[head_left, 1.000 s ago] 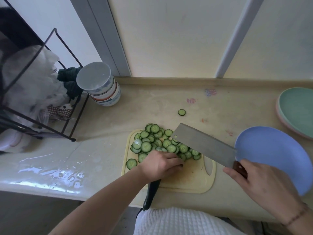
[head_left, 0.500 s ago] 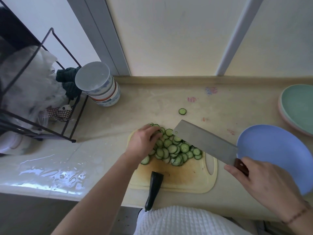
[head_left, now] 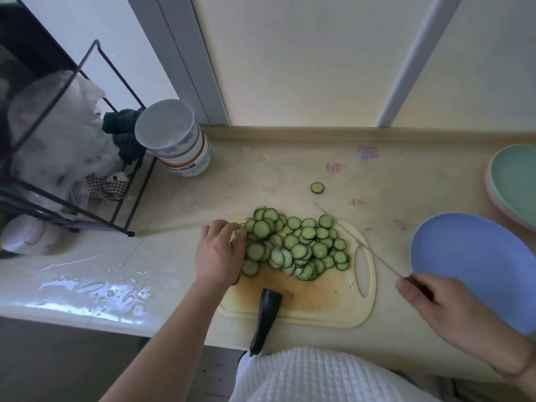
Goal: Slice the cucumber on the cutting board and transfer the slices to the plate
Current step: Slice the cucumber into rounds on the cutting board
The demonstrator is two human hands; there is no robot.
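Handle: black, lying at the board's near edge (head_left: 265,320) and hanging off the counter toward me; I judge it the likeliest thing to get knocked when I sweep.
Right hand: mine (head_left: 435,307), fingers clamped round the cleaver (head_left: 374,253) handle, blade edge-on to the camera and running from the board's right side back toward the far counter.
Left hand: mine (head_left: 219,256), fingers curved against the left flank of the cucumber slices (head_left: 295,245); I cannot tell whether it pinches any.
Slices: heaped on the far half of the cutting board (head_left: 327,300), none on a plate yet.
Step in hand: gathering the heap, as I read it; I would lay the blade flat, slide it under from the right, and press the pile onto it with the left palm.
Care: keep left fingertips off the edge; lift low, since wet rounds will slide.
Blue plate: just right of the board (head_left: 478,256), beside my knife hand, a short carry.
Stray slice: alone on the counter beyond the board (head_left: 317,188); fetch it last.
Green plate: farther right (head_left: 513,181), partly cut off.
Bowls: stacked at far left (head_left: 179,140), beside a black wire rack (head_left: 87,134), both well apart from my path.
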